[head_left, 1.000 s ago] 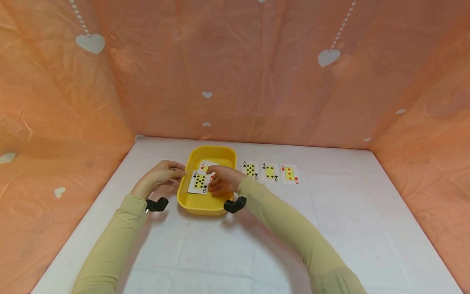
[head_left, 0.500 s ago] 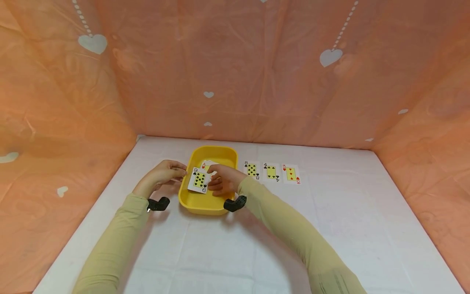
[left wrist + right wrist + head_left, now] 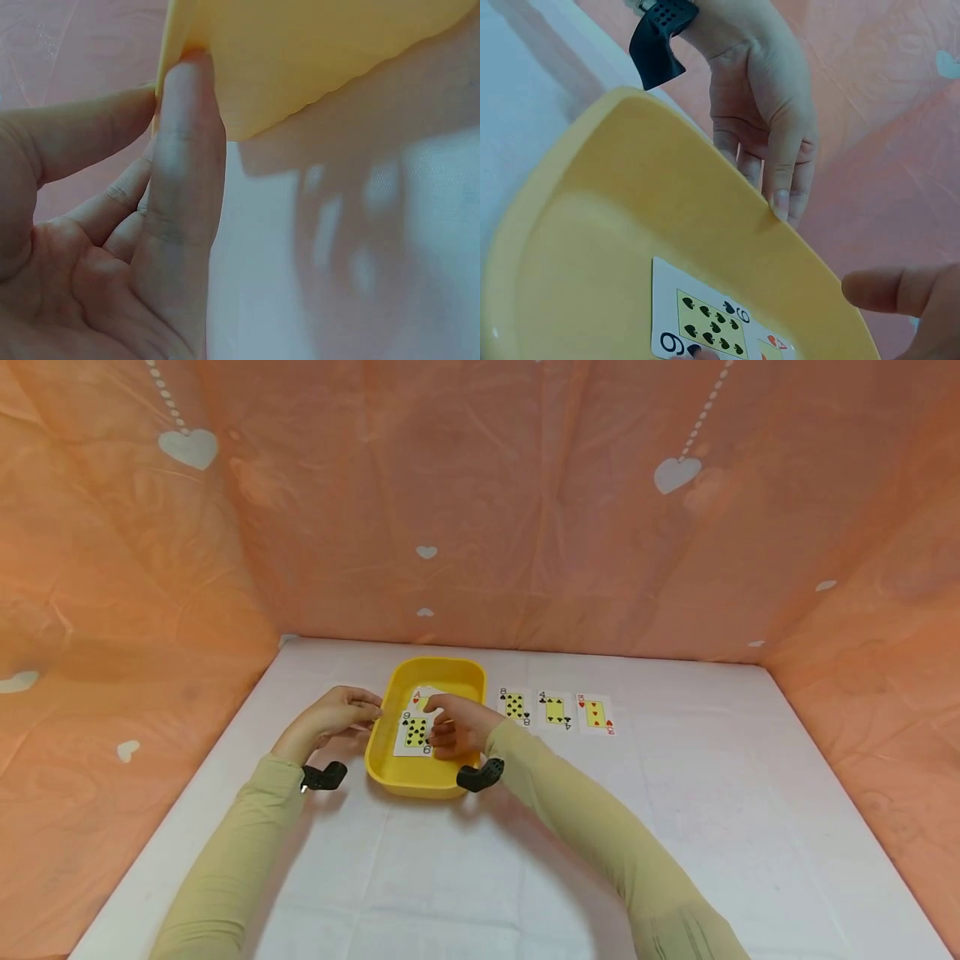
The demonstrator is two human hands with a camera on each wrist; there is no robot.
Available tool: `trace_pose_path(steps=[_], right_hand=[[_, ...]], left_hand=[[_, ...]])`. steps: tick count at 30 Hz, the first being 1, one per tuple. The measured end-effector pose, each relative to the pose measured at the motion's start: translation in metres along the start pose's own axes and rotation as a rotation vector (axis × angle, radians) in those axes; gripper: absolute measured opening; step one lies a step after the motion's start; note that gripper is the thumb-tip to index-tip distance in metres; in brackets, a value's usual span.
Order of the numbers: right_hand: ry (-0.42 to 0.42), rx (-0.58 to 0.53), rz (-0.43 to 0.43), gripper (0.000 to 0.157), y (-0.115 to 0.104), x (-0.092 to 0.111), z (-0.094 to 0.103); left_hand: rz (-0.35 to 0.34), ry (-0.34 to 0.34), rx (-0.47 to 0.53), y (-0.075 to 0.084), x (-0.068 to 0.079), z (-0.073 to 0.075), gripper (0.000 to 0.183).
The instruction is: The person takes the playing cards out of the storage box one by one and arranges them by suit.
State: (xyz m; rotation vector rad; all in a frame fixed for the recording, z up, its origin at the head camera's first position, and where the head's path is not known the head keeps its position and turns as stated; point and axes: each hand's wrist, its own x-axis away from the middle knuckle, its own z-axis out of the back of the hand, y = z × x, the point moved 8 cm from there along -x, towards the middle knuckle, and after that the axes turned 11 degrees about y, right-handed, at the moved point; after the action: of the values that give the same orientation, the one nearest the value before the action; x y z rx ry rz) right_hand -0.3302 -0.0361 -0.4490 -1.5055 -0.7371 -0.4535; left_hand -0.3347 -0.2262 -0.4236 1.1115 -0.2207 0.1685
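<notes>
My left hand [image 3: 333, 720] is at the left side of a yellow plastic tray [image 3: 375, 767], pinching its rim between thumb and fingers. The left wrist view shows the thumb at the rim and a finger [image 3: 184, 165] along the outer wall. Inside the tray lies a nine of spades playing card [image 3: 414, 737], partly over an ace of hearts [image 3: 417, 702]. My right hand [image 3: 463, 727] reaches over the tray's right side, thumb apart from the fingers. In the right wrist view a fingertip [image 3: 699, 355] touches the nine's edge, and the thumb [image 3: 892, 289] stands away from the card.
Right of the tray, an eight of spades [image 3: 514, 707], a four of clubs [image 3: 554, 710] and a three of hearts [image 3: 595, 714] lie face up in a row on the white tablecloth [image 3: 450, 885]. Orange cloth walls [image 3: 480, 568] enclose the table's back and sides.
Half a second ago the nine of spades was tilted and farther left; it has shifted right and now lies straighter beside the right fingers. Both hands have stayed nearly in place.
</notes>
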Motion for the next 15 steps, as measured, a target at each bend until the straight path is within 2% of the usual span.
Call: trace_pose_path(steps=[4, 9, 15], right_hand=[[0.01, -0.003, -0.001, 0.069, -0.0033, 0.0031, 0.0021], [0.015, 0.004, -0.012, 0.07, -0.0054, 0.0061, 0.0035], [0.001, -0.041, -0.024, 0.075, -0.0025, 0.0062, 0.0007]], left_hand=[[0.003, 0.007, -0.007, -0.0004, -0.0011, 0.001, 0.037], [0.001, 0.005, -0.023, -0.0004, -0.001, 0.0018, 0.038], [-0.002, 0.001, -0.03, 0.0, -0.0011, 0.0014, 0.038]])
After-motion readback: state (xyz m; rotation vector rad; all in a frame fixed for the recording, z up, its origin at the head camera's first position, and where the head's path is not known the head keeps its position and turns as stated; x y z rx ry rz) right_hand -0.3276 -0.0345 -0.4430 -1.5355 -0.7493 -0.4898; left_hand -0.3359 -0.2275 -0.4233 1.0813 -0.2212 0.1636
